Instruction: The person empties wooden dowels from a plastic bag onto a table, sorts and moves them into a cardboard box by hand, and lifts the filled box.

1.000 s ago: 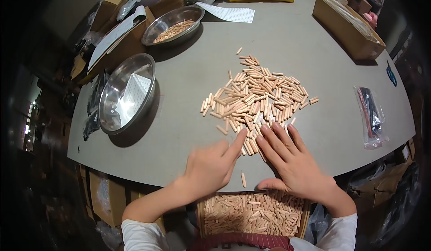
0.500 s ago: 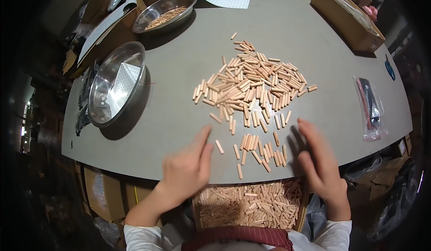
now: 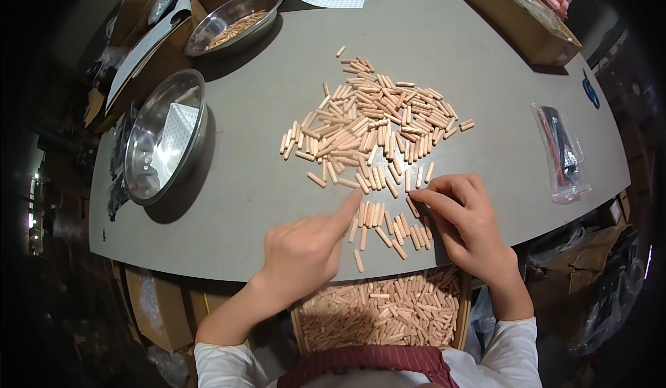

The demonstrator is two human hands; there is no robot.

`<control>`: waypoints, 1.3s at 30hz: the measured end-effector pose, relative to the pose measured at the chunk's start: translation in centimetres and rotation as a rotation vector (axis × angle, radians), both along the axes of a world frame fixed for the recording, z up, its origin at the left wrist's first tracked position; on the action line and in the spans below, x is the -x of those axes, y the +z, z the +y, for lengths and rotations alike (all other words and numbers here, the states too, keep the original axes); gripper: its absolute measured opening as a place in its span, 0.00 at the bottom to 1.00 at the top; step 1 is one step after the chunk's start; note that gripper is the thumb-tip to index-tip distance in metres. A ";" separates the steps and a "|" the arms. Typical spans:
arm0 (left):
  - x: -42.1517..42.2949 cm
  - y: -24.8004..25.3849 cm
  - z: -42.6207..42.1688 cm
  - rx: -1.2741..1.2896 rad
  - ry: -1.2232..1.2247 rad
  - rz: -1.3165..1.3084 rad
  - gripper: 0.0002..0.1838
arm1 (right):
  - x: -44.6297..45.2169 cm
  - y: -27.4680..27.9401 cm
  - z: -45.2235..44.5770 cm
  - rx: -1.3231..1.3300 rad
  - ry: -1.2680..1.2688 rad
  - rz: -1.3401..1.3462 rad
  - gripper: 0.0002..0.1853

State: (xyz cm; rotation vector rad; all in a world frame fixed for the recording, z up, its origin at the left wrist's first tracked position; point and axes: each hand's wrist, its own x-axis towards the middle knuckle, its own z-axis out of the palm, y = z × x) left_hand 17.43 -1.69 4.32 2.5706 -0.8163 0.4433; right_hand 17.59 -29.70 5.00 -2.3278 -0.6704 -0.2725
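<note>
Many wooden dowels (image 3: 361, 121) lie in a loose pile on the grey table. A smaller group of dowels (image 3: 371, 214) lies in front of it, towards me. My left hand (image 3: 302, 249) has its index finger stretched out, the tip touching or just above a dowel at the pile's near edge; its other fingers are curled. On the other side, my right hand (image 3: 465, 218) is bent over the table. Its index fingertip is at the top of a single dowel (image 3: 413, 207), with the thumb apart; no dowel is visibly lifted.
Below the table edge sits a box full of dowels (image 3: 381, 311). At left stand a steel bowl (image 3: 139, 173) holding a white perforated sheet and another bowl (image 3: 267, 20) with dowels. A cardboard box (image 3: 513, 23), a plastic-bagged item (image 3: 560, 155) and blue scissors (image 3: 590, 91) lie to the right.
Both hands have moved inward and closer together around the near dowels. The right fingertips have come down to a dowel. The whole view has shifted slightly.
</note>
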 end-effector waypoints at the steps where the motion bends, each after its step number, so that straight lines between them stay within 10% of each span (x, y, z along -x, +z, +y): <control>1: 0.0 0.1 0.0 -0.002 0.001 0.002 0.34 | -0.1 0.0 0.2 0.002 0.011 -0.018 0.26; 10: -0.1 0.7 0.6 -0.055 -0.249 0.074 0.33 | -0.1 0.4 -0.4 -0.042 0.194 0.057 0.25; 23: 0.2 -0.1 -2.2 -0.064 0.208 0.030 0.11 | -0.1 -0.1 1.6 0.056 0.043 -0.108 0.22; 33: 3.2 1.1 -0.2 0.048 -0.305 0.094 0.11 | 2.6 1.3 0.4 0.028 0.348 0.047 0.23; 35: 2.2 1.1 0.8 0.196 -0.166 0.070 0.07 | 2.2 0.4 -0.6 -0.208 0.211 0.158 0.24; 39: -3.5 1.6 3.1 0.077 0.313 0.256 0.20 | -2.9 1.4 -0.1 0.121 0.048 -0.071 0.41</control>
